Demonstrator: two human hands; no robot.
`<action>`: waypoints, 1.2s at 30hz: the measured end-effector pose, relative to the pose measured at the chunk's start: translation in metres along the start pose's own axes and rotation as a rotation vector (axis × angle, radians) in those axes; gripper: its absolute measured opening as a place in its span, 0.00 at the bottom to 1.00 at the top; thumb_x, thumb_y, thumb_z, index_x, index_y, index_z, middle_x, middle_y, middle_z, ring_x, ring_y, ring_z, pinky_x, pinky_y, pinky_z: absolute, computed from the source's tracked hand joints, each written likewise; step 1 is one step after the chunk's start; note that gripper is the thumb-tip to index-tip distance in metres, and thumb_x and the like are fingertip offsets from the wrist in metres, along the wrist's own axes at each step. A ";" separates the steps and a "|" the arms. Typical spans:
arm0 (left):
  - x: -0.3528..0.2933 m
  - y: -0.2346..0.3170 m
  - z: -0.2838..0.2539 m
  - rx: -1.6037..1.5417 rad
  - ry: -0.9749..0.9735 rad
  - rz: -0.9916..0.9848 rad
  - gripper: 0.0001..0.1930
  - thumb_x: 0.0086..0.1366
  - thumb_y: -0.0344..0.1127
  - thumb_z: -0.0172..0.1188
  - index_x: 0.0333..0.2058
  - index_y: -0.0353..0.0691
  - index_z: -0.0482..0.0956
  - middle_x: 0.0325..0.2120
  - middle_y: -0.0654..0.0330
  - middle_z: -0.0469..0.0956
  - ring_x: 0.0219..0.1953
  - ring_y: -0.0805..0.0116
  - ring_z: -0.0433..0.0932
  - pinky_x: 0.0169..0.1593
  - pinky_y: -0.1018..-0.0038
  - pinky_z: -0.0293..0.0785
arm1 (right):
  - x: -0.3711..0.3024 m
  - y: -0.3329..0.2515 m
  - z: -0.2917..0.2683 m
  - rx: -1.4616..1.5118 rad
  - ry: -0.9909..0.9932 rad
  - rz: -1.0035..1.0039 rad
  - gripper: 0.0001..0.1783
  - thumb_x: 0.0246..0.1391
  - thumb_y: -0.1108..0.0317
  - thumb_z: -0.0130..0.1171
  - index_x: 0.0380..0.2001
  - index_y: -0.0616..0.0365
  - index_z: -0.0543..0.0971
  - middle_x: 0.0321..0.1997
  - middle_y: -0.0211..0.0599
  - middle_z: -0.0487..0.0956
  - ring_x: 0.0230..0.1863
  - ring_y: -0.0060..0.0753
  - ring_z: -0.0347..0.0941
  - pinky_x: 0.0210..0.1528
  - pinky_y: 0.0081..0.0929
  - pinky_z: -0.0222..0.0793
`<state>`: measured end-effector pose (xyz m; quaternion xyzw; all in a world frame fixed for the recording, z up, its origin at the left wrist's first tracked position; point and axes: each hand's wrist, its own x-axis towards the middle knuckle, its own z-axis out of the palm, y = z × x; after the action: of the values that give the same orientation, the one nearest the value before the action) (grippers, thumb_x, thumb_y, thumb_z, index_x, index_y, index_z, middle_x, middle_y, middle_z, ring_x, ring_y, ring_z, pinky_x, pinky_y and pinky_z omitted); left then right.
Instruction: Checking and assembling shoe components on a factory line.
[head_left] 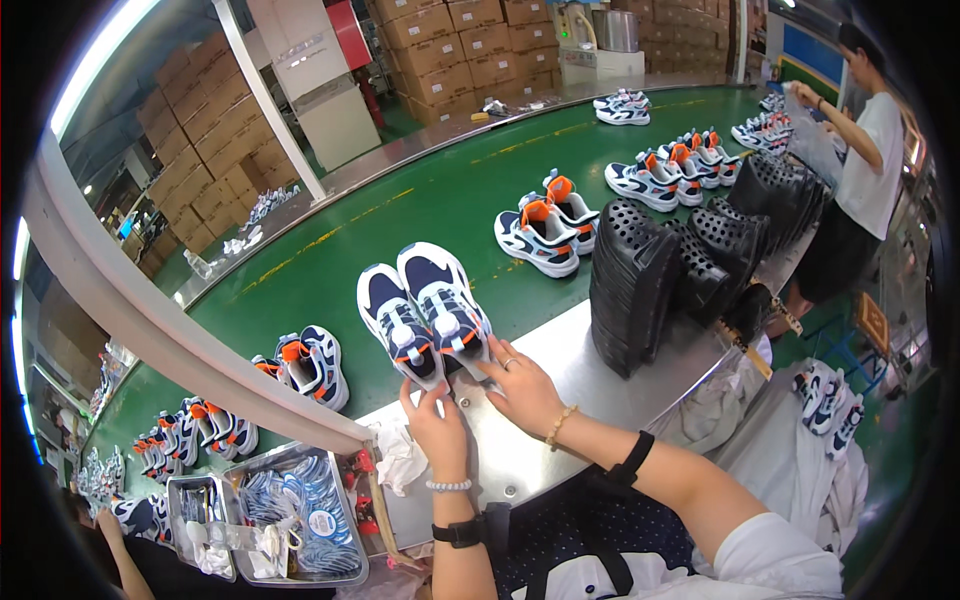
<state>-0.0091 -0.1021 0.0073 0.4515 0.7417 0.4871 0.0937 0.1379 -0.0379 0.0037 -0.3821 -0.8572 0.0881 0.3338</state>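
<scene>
While a beaded bracelet (449, 486) and a dark wristband circle the left wrist, the left hand (437, 430) sets its bent fingers at the heel of one shoe in a pair of white and navy sneakers (447, 300). The right hand (527, 392), a ring on one finger, lays its partly spread fingers at the heel of the other; whether either hand grips or merely touches cannot be told. The pair sits just beyond the fingertips, toes pointing away, the shoes side by side.

Beneath the right hand runs a metal ledge (600, 410). Just beside the left forearm lies a crumpled white cloth (400, 460), with a clear plastic tray (355, 562) of bundled blue-and-white pieces farther left. Black perforated clog-like stacks (630, 290) line up to the right of the right hand.

Past the hands, a green work table (330, 262) carries more sneakers: a pair (540, 240) ahead and to the right, others (318, 368) to the left beyond a white post (110, 260). Far to the right, a co-worker (870, 160) handles a clear bag (815, 145). Stacked cartons (420, 30) rise beyond the table.
</scene>
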 end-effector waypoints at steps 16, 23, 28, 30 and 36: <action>0.070 0.003 0.071 0.404 0.184 0.149 0.47 0.47 0.42 0.70 0.64 0.49 0.55 0.68 0.46 0.39 0.62 0.21 0.45 0.63 0.44 0.54 | -0.078 0.049 -0.097 0.696 -0.178 0.494 0.13 0.57 0.62 0.55 0.33 0.62 0.81 0.15 0.36 0.76 0.15 0.23 0.72 0.22 0.22 0.66; 0.095 0.009 0.082 0.424 0.208 0.079 0.44 0.49 0.35 0.68 0.64 0.48 0.55 0.67 0.49 0.43 0.63 0.30 0.49 0.63 0.43 0.51 | -0.118 0.080 -0.103 0.678 0.080 0.561 0.08 0.55 0.69 0.58 0.32 0.62 0.80 0.14 0.38 0.75 0.14 0.24 0.70 0.20 0.22 0.63; 0.080 0.082 0.119 0.310 0.169 0.502 0.38 0.52 0.31 0.62 0.63 0.46 0.58 0.68 0.48 0.43 0.67 0.38 0.44 0.67 0.47 0.43 | -0.120 0.086 -0.102 0.518 0.152 0.369 0.05 0.53 0.68 0.59 0.29 0.58 0.80 0.17 0.40 0.75 0.17 0.36 0.72 0.22 0.28 0.65; 0.080 0.117 0.144 0.230 -0.018 0.608 0.33 0.54 0.29 0.62 0.59 0.43 0.62 0.65 0.47 0.52 0.66 0.43 0.52 0.66 0.57 0.51 | -0.120 0.087 -0.100 0.562 0.148 0.375 0.05 0.53 0.67 0.59 0.29 0.57 0.80 0.17 0.39 0.75 0.17 0.36 0.72 0.22 0.28 0.65; 0.122 0.165 0.240 0.425 -0.281 0.789 0.22 0.60 0.26 0.52 0.55 0.40 0.67 0.54 0.50 0.68 0.53 0.51 0.70 0.50 0.61 0.72 | -0.122 0.090 -0.109 0.477 0.153 0.343 0.05 0.52 0.64 0.59 0.30 0.51 0.80 0.15 0.36 0.74 0.17 0.37 0.73 0.22 0.30 0.66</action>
<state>0.1556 0.1634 0.0555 0.7699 0.5766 0.2570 -0.0935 0.3200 -0.0740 -0.0117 -0.4374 -0.7079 0.3129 0.4578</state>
